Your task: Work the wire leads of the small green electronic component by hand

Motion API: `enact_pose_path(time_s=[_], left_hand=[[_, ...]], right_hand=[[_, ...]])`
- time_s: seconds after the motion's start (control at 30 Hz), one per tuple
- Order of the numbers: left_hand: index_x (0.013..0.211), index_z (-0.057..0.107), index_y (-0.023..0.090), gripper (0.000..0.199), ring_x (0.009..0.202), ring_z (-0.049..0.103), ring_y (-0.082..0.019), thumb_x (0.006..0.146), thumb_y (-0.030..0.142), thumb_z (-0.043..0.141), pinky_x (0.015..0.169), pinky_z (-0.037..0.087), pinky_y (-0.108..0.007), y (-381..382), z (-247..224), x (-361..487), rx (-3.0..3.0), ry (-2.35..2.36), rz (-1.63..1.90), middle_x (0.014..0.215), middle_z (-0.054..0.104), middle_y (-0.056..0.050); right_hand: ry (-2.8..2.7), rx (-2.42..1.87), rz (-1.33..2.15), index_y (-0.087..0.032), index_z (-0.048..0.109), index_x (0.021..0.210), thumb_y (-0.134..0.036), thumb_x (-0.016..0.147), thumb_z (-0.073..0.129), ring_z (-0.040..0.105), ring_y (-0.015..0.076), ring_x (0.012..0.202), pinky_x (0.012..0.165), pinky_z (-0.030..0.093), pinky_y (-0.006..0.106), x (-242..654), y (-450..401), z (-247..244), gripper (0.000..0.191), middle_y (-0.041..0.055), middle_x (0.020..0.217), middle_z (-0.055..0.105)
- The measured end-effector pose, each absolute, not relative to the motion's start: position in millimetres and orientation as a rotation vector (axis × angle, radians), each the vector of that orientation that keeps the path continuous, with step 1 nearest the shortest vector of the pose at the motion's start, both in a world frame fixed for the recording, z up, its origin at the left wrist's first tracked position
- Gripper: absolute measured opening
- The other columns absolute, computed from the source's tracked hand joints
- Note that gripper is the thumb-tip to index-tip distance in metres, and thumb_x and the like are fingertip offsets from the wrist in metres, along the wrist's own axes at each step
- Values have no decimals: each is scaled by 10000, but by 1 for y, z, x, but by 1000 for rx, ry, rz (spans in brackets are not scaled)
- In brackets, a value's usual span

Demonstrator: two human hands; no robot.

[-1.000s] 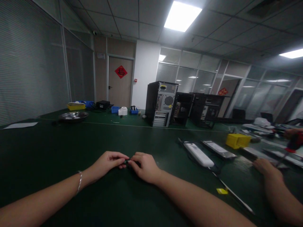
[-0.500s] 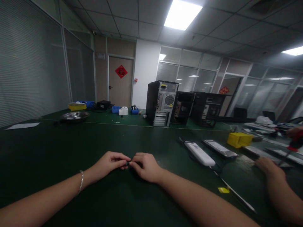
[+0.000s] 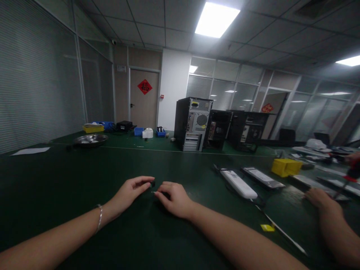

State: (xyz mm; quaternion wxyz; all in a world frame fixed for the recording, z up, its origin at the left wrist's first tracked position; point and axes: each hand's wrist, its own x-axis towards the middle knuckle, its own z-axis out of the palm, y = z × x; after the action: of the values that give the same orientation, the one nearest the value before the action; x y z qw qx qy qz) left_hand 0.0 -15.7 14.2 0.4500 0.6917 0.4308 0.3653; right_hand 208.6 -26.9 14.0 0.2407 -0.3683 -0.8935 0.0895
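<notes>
My left hand (image 3: 133, 190), with a silvery bracelet at the wrist, pinches a small dark piece (image 3: 152, 184) between thumb and fingertips. Its kind is too small to make out. Just right of it, my right hand (image 3: 173, 197) is closed, thumb against the curled fingers. A thin pale tip (image 3: 153, 192) sticks out from that pinch towards the left; the rest is hidden by the fingers. A narrow gap separates the two hands, both low over the dark green table (image 3: 112, 165).
To the right lie a white power strip (image 3: 238, 183), a flat metal drive-like box (image 3: 263, 177), a yellow tag (image 3: 267, 227) and a yellow bin (image 3: 286, 167). A co-worker's hand (image 3: 320, 198) is at far right, near a red screwdriver (image 3: 353, 174). Computer towers (image 3: 194, 123) and a metal bowl (image 3: 90, 140) stand behind.
My hands have come slightly apart: the left has drawn up and away with the dark piece, while the right has stayed nearly in place. The view has shifted slightly.
</notes>
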Motion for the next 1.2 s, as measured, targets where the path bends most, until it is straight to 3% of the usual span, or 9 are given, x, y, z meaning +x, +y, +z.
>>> enact_pose_path(time_s=[0.13,0.33,0.5,0.6,0.7,0.87,1.03,1.2], left_hand=[[1107,628,245,328,1094,544,-221,806,358,561,930,417,-321,-16,13,2,1839,1006,819,1162,630,-36],[1161,586,242,372,975,576,-232,820,382,534,828,454,-345,-15,12,3,1916,1106,832,1125,619,-53],[1233,522,234,422,1003,567,-218,822,326,538,870,442,-337,-15,9,4,1839,1053,875,1058,613,-53],[1222,524,220,418,1061,552,-218,811,294,554,910,435,-335,-15,9,5,1746,988,890,1118,598,-60],[1167,543,206,373,1101,540,-215,800,270,571,941,428,-331,-15,11,4,1642,934,924,1176,579,-65],[1023,546,189,265,956,620,-201,776,263,610,871,483,-338,-13,11,2,1491,921,1005,1019,621,-43],[922,576,183,203,932,621,-202,749,267,639,848,493,-338,-13,11,5,1556,941,1022,949,644,-31],[1028,633,210,295,1015,591,-218,742,279,627,900,460,-342,-11,10,4,1691,1041,1017,1071,653,-42]], right_hand=[[-2476,-926,254,-180,618,878,-308,922,410,548,122,766,685,394,213,209,-27,14,248,21,833,594],[-2426,-945,248,-189,622,915,-312,927,396,560,128,789,717,402,219,208,-25,10,257,27,850,603],[-2372,-965,263,-220,605,1043,-307,920,411,574,139,834,749,412,231,207,-25,8,246,27,916,623],[-2354,-961,275,-227,594,1077,-306,918,415,577,144,873,779,415,238,207,-24,7,252,28,968,627],[-2335,-974,277,-222,597,1054,-296,916,418,576,145,873,783,418,239,207,-23,6,238,28,960,627],[-2308,-1040,255,-207,603,974,-288,918,413,567,139,831,748,421,234,206,-24,8,215,30,911,616],[-2324,-1087,233,-207,602,962,-290,924,402,559,131,812,716,416,222,208,-24,9,219,26,894,604],[-2344,-1093,243,-205,606,957,-295,920,416,554,137,817,727,409,230,208,-21,7,213,30,897,600]])
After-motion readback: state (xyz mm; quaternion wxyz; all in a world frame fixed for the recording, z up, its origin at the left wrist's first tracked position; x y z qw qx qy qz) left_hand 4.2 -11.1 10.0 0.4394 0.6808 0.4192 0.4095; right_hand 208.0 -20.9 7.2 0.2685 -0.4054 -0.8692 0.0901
